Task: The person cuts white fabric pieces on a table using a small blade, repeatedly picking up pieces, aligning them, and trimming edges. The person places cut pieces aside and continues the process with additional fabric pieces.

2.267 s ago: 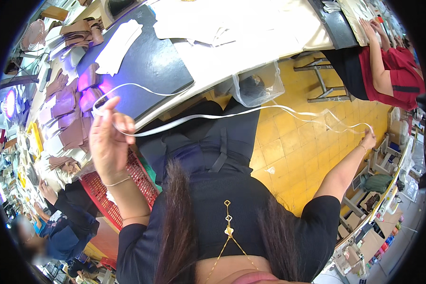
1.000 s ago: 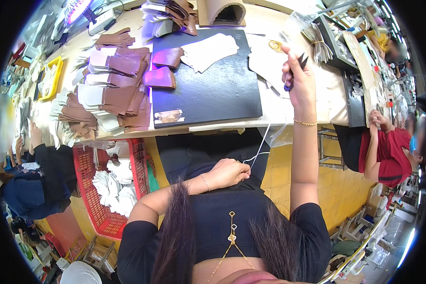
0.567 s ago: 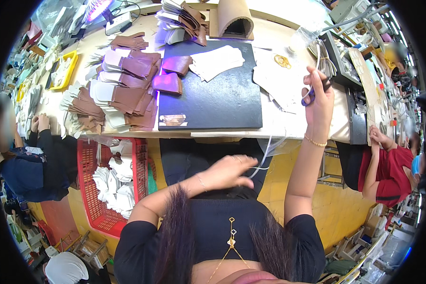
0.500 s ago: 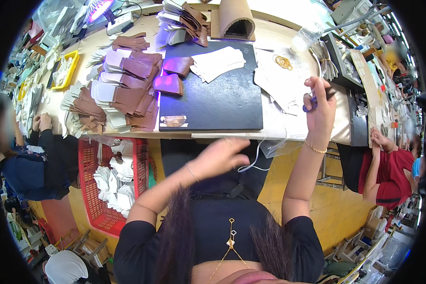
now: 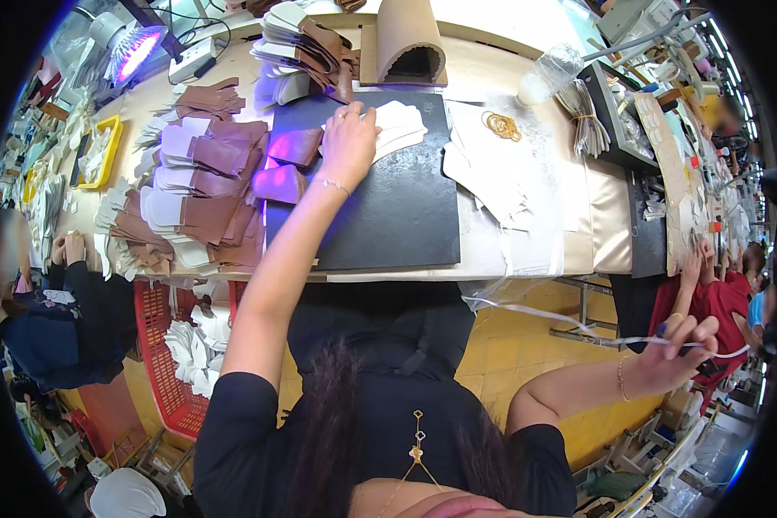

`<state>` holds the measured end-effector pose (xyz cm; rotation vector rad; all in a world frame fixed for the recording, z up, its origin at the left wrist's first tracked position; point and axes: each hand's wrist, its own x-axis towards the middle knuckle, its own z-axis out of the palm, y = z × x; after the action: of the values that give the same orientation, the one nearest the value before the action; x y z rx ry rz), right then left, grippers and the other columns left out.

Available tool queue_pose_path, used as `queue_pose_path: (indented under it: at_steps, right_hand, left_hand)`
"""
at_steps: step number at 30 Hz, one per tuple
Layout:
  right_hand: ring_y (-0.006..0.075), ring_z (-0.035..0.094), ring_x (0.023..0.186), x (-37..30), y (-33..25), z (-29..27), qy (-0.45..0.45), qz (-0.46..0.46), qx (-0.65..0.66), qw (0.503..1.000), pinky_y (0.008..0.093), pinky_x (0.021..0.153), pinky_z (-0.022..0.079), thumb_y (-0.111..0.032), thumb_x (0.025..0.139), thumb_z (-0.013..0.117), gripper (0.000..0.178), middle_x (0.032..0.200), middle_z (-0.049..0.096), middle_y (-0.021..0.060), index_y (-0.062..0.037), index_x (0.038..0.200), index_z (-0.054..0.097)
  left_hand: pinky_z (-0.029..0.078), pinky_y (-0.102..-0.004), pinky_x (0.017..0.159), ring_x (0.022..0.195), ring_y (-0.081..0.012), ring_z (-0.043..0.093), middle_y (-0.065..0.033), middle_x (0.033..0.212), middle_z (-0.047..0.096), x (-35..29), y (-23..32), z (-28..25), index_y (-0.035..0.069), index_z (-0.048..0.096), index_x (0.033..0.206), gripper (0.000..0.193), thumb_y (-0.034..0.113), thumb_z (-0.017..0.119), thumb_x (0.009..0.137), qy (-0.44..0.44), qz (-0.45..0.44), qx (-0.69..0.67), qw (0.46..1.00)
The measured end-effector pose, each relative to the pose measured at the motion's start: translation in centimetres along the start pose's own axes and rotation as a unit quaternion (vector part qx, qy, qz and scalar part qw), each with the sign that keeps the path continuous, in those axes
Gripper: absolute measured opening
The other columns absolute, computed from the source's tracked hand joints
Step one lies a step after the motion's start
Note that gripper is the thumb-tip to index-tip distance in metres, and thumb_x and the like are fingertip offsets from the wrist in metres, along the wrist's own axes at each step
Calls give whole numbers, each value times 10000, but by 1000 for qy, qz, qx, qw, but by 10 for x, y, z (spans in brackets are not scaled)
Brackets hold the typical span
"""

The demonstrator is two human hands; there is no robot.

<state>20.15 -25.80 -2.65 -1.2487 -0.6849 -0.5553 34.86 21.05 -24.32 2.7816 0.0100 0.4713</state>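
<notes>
My left hand (image 5: 351, 142) lies over the left end of a stack of white cut pieces (image 5: 399, 128) on a black board (image 5: 367, 226). Its fingers are stretched out, touching the stack's edge. Out to the right, past the table, my right hand (image 5: 678, 345) pinches a long thin white strip (image 5: 570, 318), which trails back toward the table's front edge. A small dark blue object (image 5: 661, 330) shows at its fingers, too little visible to name. Two brown leather-like pieces (image 5: 282, 183) sit at the board's left edge, under purple light.
Bundles of brown and white pieces (image 5: 207, 181) cover the table left of the board. A cardboard tube (image 5: 408, 39) stands behind it. Rubber bands (image 5: 502, 126) lie on white sheets (image 5: 483, 164) at right. A red basket (image 5: 160, 345) is below; co-workers sit on both sides.
My left hand has moved from before my body up onto the white stack. My right hand has swung from above the table down and far right, drawing the white strip out.
</notes>
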Motion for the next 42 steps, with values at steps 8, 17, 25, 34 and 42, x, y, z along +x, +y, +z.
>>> queue_pose_path:
  at_steps: [8,17,25,34,42]
  right_hand:
    - [67,583,658,-29,187,139,-196,415,-79,885,191,497,426,-103,985,679,91,1170,727,88,-24,998,723]
    - [371,712,722,-62,313,228,-390,145,-428,802,498,638,568,-178,1004,554,263,1334,674,108,-59,1237,562]
    - [360,716,833,-65,309,229,-385,156,-427,803,480,692,570,-160,991,578,332,1271,697,115,-66,1309,572]
    - [31,507,519,-21,235,166,-34,415,-163,894,198,462,381,-111,958,731,131,787,609,-11,2,1021,753]
    - [113,583,576,-52,186,174,-230,198,-311,901,261,507,440,-15,835,818,214,771,616,23,-73,1038,785]
  left_hand:
    - [499,-455,985,1092,-364,656,-183,1074,693,52,-15,-19,52,754,1058,318,228,814,801,-171,26,-31,984]
    - [531,-499,841,987,-392,705,-209,984,731,50,-25,-32,45,709,1030,247,261,701,909,-196,-21,-147,969]
    - [502,-233,712,807,-62,613,-5,912,689,75,-21,-114,45,674,1068,233,269,701,1008,42,-13,-601,798]
    - [461,-379,936,1015,-279,680,-119,1069,715,-66,43,-120,87,670,1169,254,221,689,954,-361,148,-227,892]
    - [410,-456,998,1180,-291,601,-81,1205,646,-172,21,-64,83,724,1117,260,137,766,866,1,50,-99,994]
